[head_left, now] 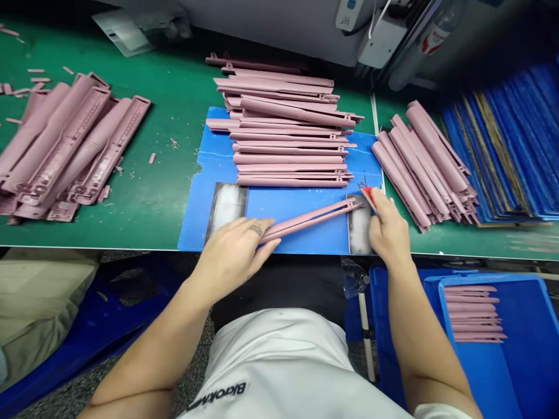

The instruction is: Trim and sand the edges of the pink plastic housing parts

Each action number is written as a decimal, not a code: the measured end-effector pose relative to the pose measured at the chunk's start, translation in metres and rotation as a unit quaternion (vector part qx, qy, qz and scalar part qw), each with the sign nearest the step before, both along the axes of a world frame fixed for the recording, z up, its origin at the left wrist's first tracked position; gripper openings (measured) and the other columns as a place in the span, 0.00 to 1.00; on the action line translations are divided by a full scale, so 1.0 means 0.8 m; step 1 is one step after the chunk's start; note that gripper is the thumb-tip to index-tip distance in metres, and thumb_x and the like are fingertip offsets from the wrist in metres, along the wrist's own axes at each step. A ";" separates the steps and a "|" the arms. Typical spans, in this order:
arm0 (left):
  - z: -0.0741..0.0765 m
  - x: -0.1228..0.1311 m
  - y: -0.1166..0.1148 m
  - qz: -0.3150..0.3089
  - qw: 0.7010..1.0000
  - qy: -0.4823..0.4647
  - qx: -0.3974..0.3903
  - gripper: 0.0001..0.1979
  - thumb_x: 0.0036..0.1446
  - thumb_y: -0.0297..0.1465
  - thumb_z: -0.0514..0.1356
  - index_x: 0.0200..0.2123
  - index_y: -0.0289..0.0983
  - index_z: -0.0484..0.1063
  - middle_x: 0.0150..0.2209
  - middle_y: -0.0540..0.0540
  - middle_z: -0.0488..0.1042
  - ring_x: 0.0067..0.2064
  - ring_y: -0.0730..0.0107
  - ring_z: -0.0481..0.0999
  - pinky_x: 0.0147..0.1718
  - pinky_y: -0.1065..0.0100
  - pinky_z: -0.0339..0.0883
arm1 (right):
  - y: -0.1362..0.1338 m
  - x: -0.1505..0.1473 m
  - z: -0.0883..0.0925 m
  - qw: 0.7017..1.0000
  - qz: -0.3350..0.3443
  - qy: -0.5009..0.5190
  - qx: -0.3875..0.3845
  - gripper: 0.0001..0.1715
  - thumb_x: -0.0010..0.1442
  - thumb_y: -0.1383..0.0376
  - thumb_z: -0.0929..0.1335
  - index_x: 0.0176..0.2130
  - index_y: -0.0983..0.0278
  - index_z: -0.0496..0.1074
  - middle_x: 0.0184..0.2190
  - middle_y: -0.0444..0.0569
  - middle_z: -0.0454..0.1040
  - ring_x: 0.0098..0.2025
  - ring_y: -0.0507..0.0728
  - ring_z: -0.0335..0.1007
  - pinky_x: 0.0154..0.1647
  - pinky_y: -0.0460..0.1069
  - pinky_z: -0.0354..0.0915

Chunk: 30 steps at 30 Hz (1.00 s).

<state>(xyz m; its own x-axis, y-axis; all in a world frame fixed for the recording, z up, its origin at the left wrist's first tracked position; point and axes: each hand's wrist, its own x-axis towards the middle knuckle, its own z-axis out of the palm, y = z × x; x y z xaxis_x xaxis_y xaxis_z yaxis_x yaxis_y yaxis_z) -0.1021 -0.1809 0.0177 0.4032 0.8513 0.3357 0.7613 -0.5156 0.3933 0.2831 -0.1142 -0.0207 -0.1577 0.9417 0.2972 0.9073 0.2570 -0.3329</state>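
My left hand (238,247) is closed around one end of a long pink plastic shell (310,220), which looks like a hair straightener casing. Its far end slants up to the right, over a dark and white pad (360,227). In a closed grip, my right hand (388,224) holds a small red tool (369,196) close to that end of the shell. The tool's working tip is too small and blurred to make out. Behind both hands, a row of similar pink shells (292,158) lies stacked on a blue sheet (192,215).
Loose pink shells are heaped on the green table (161,169) at left (74,139) and right (423,169), with scraps scattered at far left. Blue dividers (510,134) stand at the right. Below the table edge, a blue bin (524,326) holds more shells (474,314).
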 end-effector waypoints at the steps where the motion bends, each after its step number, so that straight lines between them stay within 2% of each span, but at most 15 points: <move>1: -0.002 -0.005 0.012 -0.015 1.000 0.005 0.018 0.15 0.72 0.38 0.60 0.54 0.35 0.78 0.41 0.41 0.84 0.42 0.54 0.82 0.40 0.58 0.73 | -0.006 0.005 -0.003 0.999 -0.026 0.020 0.023 0.42 0.64 0.74 0.62 0.74 0.60 0.66 0.71 0.51 0.70 0.75 0.63 0.64 0.79 0.67 0.58; 3: -0.005 -0.021 0.044 -0.035 0.999 -0.006 0.038 0.17 0.72 0.39 0.60 0.56 0.36 0.78 0.42 0.41 0.83 0.42 0.54 0.80 0.42 0.56 0.72 | -0.020 0.013 -0.011 0.993 -0.088 0.063 0.056 0.41 0.65 0.73 0.62 0.73 0.59 0.67 0.70 0.51 0.71 0.73 0.65 0.67 0.76 0.68 0.61; 5: -0.007 -0.041 0.086 -0.018 0.999 -0.019 0.045 0.18 0.70 0.42 0.62 0.56 0.40 0.79 0.46 0.41 0.82 0.45 0.52 0.77 0.46 0.52 0.71 | -0.031 0.021 -0.020 0.984 -0.128 0.100 0.072 0.40 0.65 0.72 0.61 0.73 0.59 0.69 0.69 0.50 0.73 0.72 0.66 0.69 0.75 0.69 0.64; 9: -0.015 -0.075 0.168 0.023 0.999 -0.045 0.016 0.21 0.64 0.47 0.66 0.56 0.46 0.80 0.46 0.44 0.79 0.48 0.50 0.71 0.56 0.44 0.67 | -0.040 0.029 -0.033 0.981 -0.119 0.125 0.088 0.40 0.67 0.72 0.60 0.73 0.57 0.68 0.70 0.49 0.72 0.74 0.66 0.65 0.77 0.69 0.59; 11: -0.018 -0.077 0.192 0.029 0.999 -0.043 -0.006 0.20 0.63 0.46 0.67 0.55 0.46 0.81 0.45 0.45 0.78 0.50 0.50 0.69 0.61 0.40 0.63 | -0.040 0.027 -0.034 0.982 -0.108 0.122 0.099 0.40 0.67 0.72 0.60 0.73 0.57 0.68 0.70 0.49 0.72 0.74 0.64 0.65 0.78 0.69 0.59; 13: -0.015 -0.064 0.205 0.037 0.999 -0.021 0.001 0.22 0.62 0.44 0.68 0.57 0.44 0.81 0.48 0.44 0.77 0.52 0.48 0.68 0.64 0.37 0.60 | -0.039 0.023 -0.033 0.982 -0.106 0.118 0.102 0.40 0.67 0.73 0.60 0.74 0.57 0.67 0.70 0.49 0.71 0.74 0.63 0.66 0.78 0.68 0.60; 15: -0.006 -0.032 0.213 0.023 1.000 0.010 0.018 0.25 0.62 0.43 0.67 0.60 0.42 0.79 0.53 0.41 0.77 0.55 0.44 0.69 0.64 0.37 0.60 | -0.039 0.020 -0.031 0.984 -0.103 0.109 0.096 0.41 0.67 0.73 0.59 0.75 0.57 0.65 0.71 0.49 0.71 0.74 0.63 0.66 0.78 0.68 0.60; 17: 0.006 0.021 0.224 -0.037 0.998 0.039 0.029 0.25 0.64 0.41 0.65 0.62 0.41 0.77 0.57 0.39 0.76 0.57 0.42 0.70 0.63 0.38 0.61 | -0.039 0.019 -0.029 0.986 -0.101 0.098 0.092 0.42 0.68 0.73 0.58 0.76 0.56 0.63 0.71 0.49 0.71 0.74 0.62 0.65 0.78 0.68 0.60; 19: 0.016 0.091 0.245 -0.123 0.990 0.058 0.044 0.22 0.67 0.39 0.61 0.62 0.41 0.77 0.61 0.37 0.76 0.60 0.40 0.71 0.62 0.39 0.62 | -0.039 0.019 -0.029 0.986 -0.098 0.093 0.096 0.43 0.67 0.74 0.58 0.77 0.55 0.61 0.71 0.49 0.71 0.74 0.62 0.65 0.77 0.67 0.61; 21: 0.020 0.169 0.274 -0.193 0.978 0.060 0.054 0.23 0.68 0.32 0.57 0.63 0.40 0.76 0.63 0.36 0.75 0.65 0.40 0.69 0.63 0.41 0.60 | -0.040 0.020 -0.029 0.986 -0.095 0.090 0.102 0.44 0.67 0.74 0.58 0.77 0.55 0.60 0.71 0.49 0.71 0.74 0.62 0.65 0.77 0.68 0.62; 23: 0.017 0.240 0.305 -0.230 0.968 0.080 0.062 0.22 0.66 0.26 0.55 0.60 0.36 0.77 0.60 0.35 0.76 0.64 0.41 0.71 0.62 0.43 0.60 | -0.042 0.021 -0.028 0.986 -0.094 0.095 0.102 0.44 0.67 0.74 0.58 0.77 0.54 0.60 0.70 0.49 0.72 0.74 0.62 0.65 0.77 0.68 0.61; 25: 0.009 0.295 0.331 -0.243 0.960 0.132 0.042 0.20 0.64 0.23 0.55 0.55 0.33 0.79 0.55 0.33 0.78 0.62 0.42 0.73 0.60 0.46 0.62 | -0.044 0.021 -0.028 0.984 -0.099 0.107 0.101 0.44 0.68 0.74 0.57 0.77 0.54 0.60 0.70 0.49 0.73 0.74 0.62 0.65 0.77 0.68 0.61; 27: 0.000 0.328 0.349 -0.250 0.952 0.175 0.025 0.18 0.63 0.22 0.56 0.51 0.31 0.80 0.53 0.31 0.78 0.61 0.42 0.73 0.59 0.49 0.62 | -0.045 0.020 -0.028 0.980 -0.106 0.126 0.109 0.43 0.68 0.74 0.57 0.77 0.54 0.61 0.70 0.48 0.73 0.74 0.62 0.66 0.77 0.68 0.60; 30: -0.009 0.346 0.361 -0.255 0.944 0.205 0.038 0.15 0.63 0.23 0.56 0.48 0.31 0.82 0.53 0.31 0.78 0.62 0.41 0.73 0.59 0.50 0.62 | -0.043 0.019 -0.031 0.973 -0.102 0.157 0.132 0.42 0.68 0.74 0.57 0.76 0.54 0.63 0.70 0.48 0.73 0.74 0.63 0.66 0.78 0.68 0.60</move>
<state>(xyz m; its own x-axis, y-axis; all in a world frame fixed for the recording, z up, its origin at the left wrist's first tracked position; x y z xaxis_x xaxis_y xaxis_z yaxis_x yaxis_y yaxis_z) 0.1744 0.1081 0.0103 0.8639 0.4907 0.1139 0.4861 -0.8713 0.0670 0.2985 -0.1490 -0.0455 0.1621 0.8281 0.5367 0.8126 0.1965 -0.5486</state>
